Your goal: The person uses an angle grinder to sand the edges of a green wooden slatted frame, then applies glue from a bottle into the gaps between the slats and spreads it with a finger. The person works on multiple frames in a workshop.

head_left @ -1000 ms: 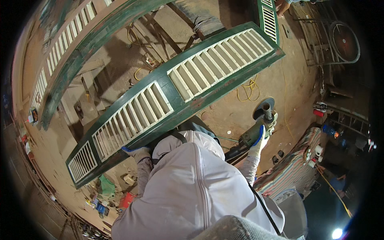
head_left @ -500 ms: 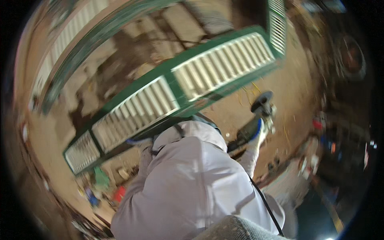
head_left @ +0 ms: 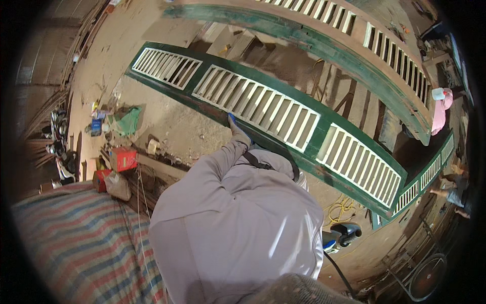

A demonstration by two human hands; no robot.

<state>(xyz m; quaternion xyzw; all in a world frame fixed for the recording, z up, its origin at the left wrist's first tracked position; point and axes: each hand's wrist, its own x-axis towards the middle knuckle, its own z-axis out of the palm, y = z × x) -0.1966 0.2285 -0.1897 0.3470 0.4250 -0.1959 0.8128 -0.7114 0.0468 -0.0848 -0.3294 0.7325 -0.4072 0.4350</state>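
The gloved left hand [head_left: 237, 130] is resting on the near rail of the long green louvred shutter [head_left: 263, 114], running upper-left to lower-right, while the right hand [head_left: 330, 244] is clenching a power tool [head_left: 344, 234] well apart.

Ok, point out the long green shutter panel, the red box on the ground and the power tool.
Green shutter panel [head_left: 263, 104], head view, on the white slats of its middle section.
Red box [head_left: 123, 158], head view, on its top face.
Power tool [head_left: 343, 235], head view, on its dark body.
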